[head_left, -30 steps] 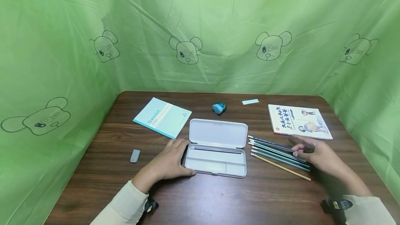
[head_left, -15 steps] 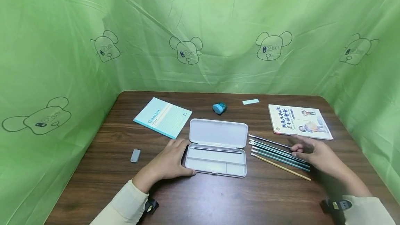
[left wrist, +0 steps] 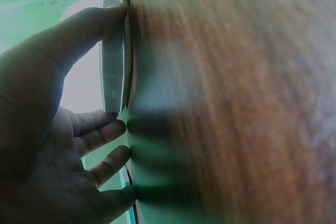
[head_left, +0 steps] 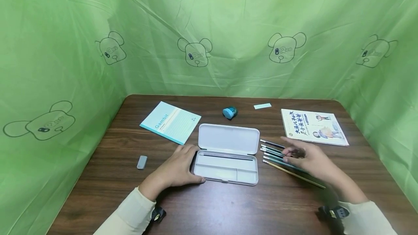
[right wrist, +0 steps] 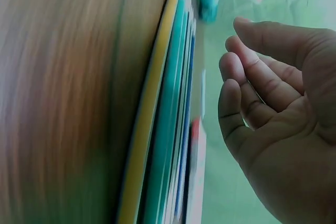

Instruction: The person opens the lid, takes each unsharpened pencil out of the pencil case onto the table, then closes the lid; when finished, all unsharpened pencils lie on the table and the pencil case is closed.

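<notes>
An open white pencil case [head_left: 228, 139] lies mid-table, its lid tipped back and a thin dark rod lying along its rear compartment. My left hand [head_left: 177, 166] holds the case's left end, thumb on the front side and fingertips around the left corner, as the left wrist view [left wrist: 113, 61] of the case side confirms. My right hand [head_left: 308, 157] hovers over a row of pencils [head_left: 272, 157], dark, teal and one yellow pencil [right wrist: 149, 108]. Its fingers are loosely bent, with nothing between thumb and fingertips in the right wrist view. The hand hides the middle of several pencils.
A light blue notebook [head_left: 171, 122] lies behind the left hand, and a grey eraser [head_left: 142, 162] to its left. Beyond the case are a blue-teal sharpener [head_left: 230, 112] and a small pale strip [head_left: 262, 106]. A picture book [head_left: 315, 127] lies behind the pencils.
My right hand has moved left along the pencils, from near their right ends to over their middle, coming away from the dark pencil at its fingertips. The left hand and case stay put.
</notes>
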